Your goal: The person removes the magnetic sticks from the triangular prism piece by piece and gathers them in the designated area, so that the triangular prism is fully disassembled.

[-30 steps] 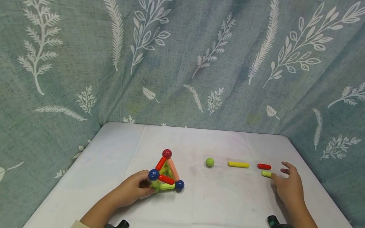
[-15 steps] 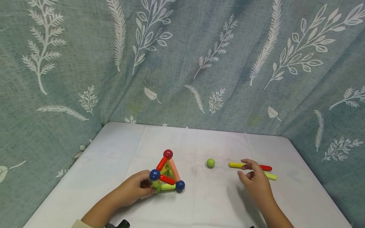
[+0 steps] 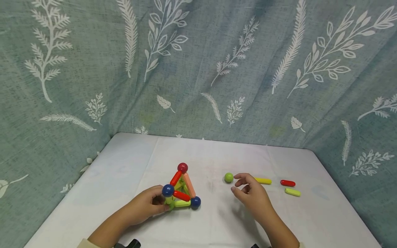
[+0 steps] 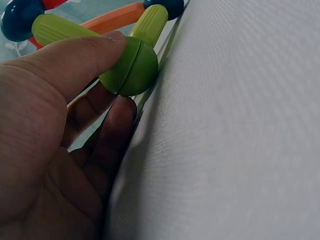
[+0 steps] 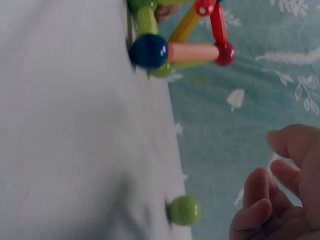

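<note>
At the left of the head view stands a frame of coloured rods and balls [image 3: 182,195], with a dark red ball on top and blue balls at two corners. My left hand [image 3: 145,205] pinches a green ball [image 4: 132,67] at its lower left corner, thumb over it and fingers below. My right hand [image 3: 255,196] hovers with loosely bent fingers, nothing between them, just right of a loose light green ball [image 3: 228,177]. That ball [image 5: 184,210] also shows in the right wrist view, apart from the fingers.
Behind the right hand a yellow rod [image 3: 263,181] lies partly hidden. Farther right are a short red rod [image 3: 287,183] and a light green rod [image 3: 293,192]. The white table [image 3: 198,230] ends at a leaf-patterned curtain [image 3: 192,69].
My right hand has moved left from beside the red and light green rods, past the yellow rod, to near the loose green ball. The left hand still holds the frame in place.
</note>
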A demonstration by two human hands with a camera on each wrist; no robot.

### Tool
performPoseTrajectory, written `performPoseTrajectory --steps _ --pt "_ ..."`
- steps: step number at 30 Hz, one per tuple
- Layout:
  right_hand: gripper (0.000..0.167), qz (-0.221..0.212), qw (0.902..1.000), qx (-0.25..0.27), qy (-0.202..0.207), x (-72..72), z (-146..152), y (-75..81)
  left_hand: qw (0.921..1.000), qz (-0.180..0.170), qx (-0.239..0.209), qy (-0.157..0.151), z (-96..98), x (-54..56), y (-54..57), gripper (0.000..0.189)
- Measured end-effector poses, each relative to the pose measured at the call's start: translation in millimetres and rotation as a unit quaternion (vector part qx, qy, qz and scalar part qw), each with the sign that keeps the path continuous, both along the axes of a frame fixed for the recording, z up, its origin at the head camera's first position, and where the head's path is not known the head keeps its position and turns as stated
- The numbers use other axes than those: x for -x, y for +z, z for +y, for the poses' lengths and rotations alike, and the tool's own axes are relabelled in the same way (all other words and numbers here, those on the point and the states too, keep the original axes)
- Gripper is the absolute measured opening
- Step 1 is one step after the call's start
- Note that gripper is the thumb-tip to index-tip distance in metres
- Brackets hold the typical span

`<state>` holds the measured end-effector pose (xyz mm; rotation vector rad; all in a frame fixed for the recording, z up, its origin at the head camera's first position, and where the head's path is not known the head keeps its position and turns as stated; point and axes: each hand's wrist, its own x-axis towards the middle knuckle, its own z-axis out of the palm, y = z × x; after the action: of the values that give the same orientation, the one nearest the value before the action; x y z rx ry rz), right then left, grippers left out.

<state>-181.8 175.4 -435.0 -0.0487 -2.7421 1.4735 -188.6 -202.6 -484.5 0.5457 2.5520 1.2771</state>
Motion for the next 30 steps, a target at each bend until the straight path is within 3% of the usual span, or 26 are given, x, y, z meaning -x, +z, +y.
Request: performPoseTrajectory --steps 6,13,21,30 --pt "0.034 0.006 0.9973 0.026 0.068 -5.7 -27.8 -2.8 0.9999 0.009 0.001 -0.006 -0.6 -1.1 0.3 0.025" --pt "0.039 0.002 0.9873 0.033 0.156 -9.7 -53.3 -2.3 1.0 0.009 0.0 -0.003 1.1 -1.2 2.1 0.026" --pt "0.042 -0.012 0.9804 0.052 0.19 -11.7 -79.9 9.3 0.9999 0.01 0.003 0.002 1.8 -0.8 1.0 0.026" --pt "0.046 -0.01 0.9766 0.065 0.205 -18.8 -106.2 6.0 0.9999 0.012 -0.004 -0.006 -1.6 -1.3 0.9 0.026"
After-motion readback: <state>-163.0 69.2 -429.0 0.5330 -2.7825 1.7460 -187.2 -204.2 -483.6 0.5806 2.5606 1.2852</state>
